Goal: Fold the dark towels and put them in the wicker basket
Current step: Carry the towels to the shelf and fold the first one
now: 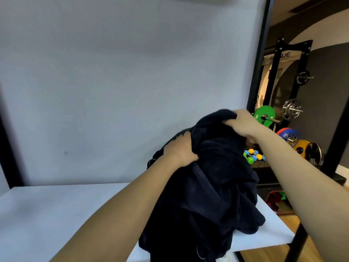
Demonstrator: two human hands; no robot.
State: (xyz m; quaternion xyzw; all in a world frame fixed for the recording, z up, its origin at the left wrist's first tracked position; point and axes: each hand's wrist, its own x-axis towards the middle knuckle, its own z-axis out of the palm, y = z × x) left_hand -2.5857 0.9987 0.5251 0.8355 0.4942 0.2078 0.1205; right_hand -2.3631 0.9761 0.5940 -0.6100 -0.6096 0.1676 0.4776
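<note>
Head view shows both my bare arms stretched forward over a white table (56, 214). Between my hands hangs a big bundle of dark towels (207, 186), very dark blue, almost black. How many towels are in the bundle I cannot tell, because the folds run into each other.

My left hand (179, 150) grips the cloth at the upper left side of the bundle; the fingers are curled into the fabric and the thumb presses on it from the front. My right hand (243, 123) is higher and more to the right. It holds the top edge of the cloth, with the fingers bent over the fabric and a peak of cloth standing up just beside the knuckles.

From these two grips the cloth falls down in loose, crumpled folds. The lower part rests on the right half of the table, near its right edge, and goes out of the picture at the bottom. A wicker basket I do not find in this view.

Behind the table stands a plain white backdrop (113, 91) with a black frame (258, 63). To the right of the frame there is a black weight rack (279, 59), a green weight plate (261, 115) on a bar, and small coloured dumbbells (253, 156) on the floor.
</note>
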